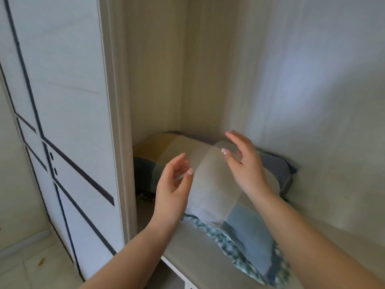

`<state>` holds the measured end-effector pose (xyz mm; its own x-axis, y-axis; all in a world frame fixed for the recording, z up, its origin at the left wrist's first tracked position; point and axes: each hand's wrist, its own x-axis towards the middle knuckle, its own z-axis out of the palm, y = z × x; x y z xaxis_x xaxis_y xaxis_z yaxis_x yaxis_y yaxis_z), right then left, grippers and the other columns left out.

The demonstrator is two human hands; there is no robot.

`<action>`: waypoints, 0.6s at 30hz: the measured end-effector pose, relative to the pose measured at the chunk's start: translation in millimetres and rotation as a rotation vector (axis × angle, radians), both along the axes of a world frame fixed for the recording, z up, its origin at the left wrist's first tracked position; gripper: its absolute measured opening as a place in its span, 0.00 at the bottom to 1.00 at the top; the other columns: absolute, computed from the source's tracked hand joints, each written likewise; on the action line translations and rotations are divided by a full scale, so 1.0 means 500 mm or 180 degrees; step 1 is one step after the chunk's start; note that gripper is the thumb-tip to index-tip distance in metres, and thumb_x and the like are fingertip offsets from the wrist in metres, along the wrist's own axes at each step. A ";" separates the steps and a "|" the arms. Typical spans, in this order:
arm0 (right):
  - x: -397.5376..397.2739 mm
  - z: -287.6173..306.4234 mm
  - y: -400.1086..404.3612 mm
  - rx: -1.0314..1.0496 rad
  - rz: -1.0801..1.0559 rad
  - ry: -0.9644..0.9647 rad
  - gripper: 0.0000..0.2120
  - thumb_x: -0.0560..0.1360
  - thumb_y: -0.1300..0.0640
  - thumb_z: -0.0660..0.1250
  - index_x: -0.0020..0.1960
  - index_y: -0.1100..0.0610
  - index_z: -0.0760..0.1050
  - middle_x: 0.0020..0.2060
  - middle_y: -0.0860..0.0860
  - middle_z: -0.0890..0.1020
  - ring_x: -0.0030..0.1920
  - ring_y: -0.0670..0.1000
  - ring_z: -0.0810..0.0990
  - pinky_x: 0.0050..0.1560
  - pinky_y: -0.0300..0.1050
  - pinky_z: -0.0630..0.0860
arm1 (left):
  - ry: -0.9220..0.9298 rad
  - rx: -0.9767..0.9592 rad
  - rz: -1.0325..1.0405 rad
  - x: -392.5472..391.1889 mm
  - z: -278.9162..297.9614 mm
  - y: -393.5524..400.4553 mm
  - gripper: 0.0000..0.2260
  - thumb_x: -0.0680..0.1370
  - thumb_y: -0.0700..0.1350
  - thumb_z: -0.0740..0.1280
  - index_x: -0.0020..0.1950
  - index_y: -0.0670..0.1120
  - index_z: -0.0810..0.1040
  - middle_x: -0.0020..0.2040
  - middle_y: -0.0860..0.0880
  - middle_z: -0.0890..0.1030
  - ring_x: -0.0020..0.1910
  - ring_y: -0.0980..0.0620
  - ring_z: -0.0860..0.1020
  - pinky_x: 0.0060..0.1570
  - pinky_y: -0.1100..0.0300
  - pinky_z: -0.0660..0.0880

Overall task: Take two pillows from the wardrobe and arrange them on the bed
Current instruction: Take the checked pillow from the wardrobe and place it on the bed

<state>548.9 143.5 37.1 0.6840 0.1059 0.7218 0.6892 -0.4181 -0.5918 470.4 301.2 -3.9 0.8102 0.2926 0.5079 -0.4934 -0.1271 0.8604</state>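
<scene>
Head view: I see my left hand (pixel 174 184) and right hand (pixel 244 163) spread loose, gripping nothing, hovering either side of the patchwork pillow (pixel 212 180). That pillow lies on the wardrobe shelf (pixel 200 255), stacked over a blue-green checked pillow (pixel 235 247), beside the closed wardrobe door (pixel 68 122).

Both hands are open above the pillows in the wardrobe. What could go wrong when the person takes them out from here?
1. The top pillow lies on a second pillow with a frilled edge; lifting only the top one may drag the lower one off the shelf.
2. The left hand and right hand hover open, gripping nothing; a shallow grasp could let the soft pillow slip.
3. The wardrobe wall is close on the right, so a knuckle could bump it.
</scene>
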 end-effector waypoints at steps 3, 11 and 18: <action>0.045 -0.008 -0.048 -0.0209 -0.0184 0.0045 0.19 0.75 0.60 0.65 0.66 0.54 0.71 0.64 0.48 0.71 0.66 0.43 0.68 0.68 0.40 0.63 | 0.0290 -0.0099 -0.0054 0.050 -0.024 -0.033 0.16 0.78 0.46 0.65 0.65 0.58 0.69 0.61 0.59 0.74 0.60 0.62 0.74 0.52 0.73 0.70; 0.256 -0.019 -0.115 -0.0904 -0.0506 0.0628 0.21 0.76 0.54 0.65 0.68 0.55 0.70 0.69 0.56 0.69 0.70 0.52 0.65 0.68 0.40 0.58 | 0.1309 -0.0979 0.0535 0.208 -0.083 -0.071 0.41 0.72 0.57 0.70 0.77 0.56 0.49 0.78 0.52 0.52 0.76 0.49 0.55 0.72 0.45 0.59; 0.444 -0.016 -0.124 -0.2028 -0.0848 0.0994 0.32 0.73 0.40 0.63 0.72 0.53 0.62 0.71 0.56 0.66 0.71 0.58 0.63 0.68 0.52 0.64 | 0.2024 -0.1585 0.1032 0.319 -0.144 -0.086 0.55 0.60 0.66 0.74 0.77 0.59 0.43 0.79 0.52 0.51 0.76 0.43 0.56 0.71 0.40 0.59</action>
